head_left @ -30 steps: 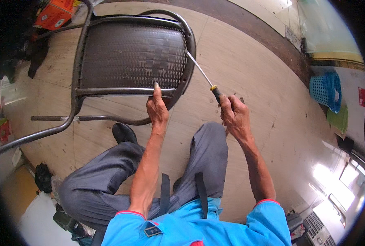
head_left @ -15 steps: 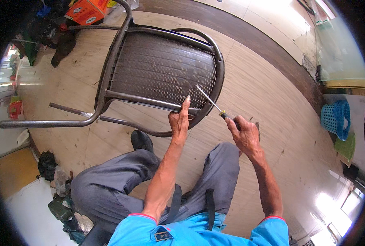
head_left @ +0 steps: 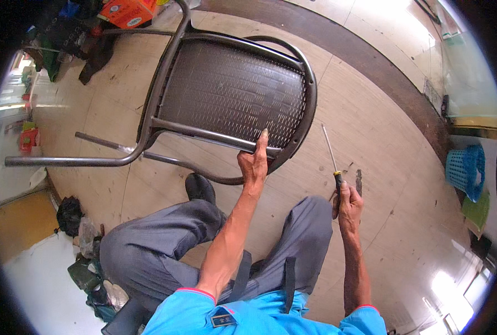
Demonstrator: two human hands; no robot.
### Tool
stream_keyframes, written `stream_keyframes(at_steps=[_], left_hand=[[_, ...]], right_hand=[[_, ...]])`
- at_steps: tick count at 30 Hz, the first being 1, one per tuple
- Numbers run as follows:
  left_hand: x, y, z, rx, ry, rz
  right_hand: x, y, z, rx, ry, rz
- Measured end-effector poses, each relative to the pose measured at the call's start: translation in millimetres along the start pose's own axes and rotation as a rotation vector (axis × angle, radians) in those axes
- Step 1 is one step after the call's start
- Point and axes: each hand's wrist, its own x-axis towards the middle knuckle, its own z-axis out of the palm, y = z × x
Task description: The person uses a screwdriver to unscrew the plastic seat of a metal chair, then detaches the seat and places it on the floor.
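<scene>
A dark metal chair (head_left: pixel 234 84) with a tubular frame and a slotted, woven-looking panel lies tipped over on the floor before me. My left hand (head_left: pixel 253 166) is closed around its near frame tube, close to the curved right end, with the thumb on top. In my right hand (head_left: pixel 349 207) is a screwdriver (head_left: pixel 338 180) with a black and yellow handle. Its bare metal shaft points up and away, apart from the chair. A dark, narrow object (head_left: pixel 359 181) lies on the floor just beyond the right hand, its kind unclear.
The tiled floor (head_left: pixel 382 134) carries small bits of debris. A blue plastic basket (head_left: pixel 464 172) stands at the right. Dark bags (head_left: pixel 69 216) and cloths are heaped at the lower left. An orange box (head_left: pixel 127 12) sits at the far left.
My right hand has drawn the screwdriver back toward me and to the right, its tip leaving the chair panel. The left hand still grips the tube.
</scene>
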Motion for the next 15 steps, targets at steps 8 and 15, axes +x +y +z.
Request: stream_keyframes(at_steps=[8,15], left_hand=[[1,-4,-19,-0.236,0.078,0.135],[-3,0,-18,-0.183,0.276,0.2]], right_hand=[[-7,14,13,0.077,-0.037,0.103],[0,14,24,0.117,0.001,0.093]])
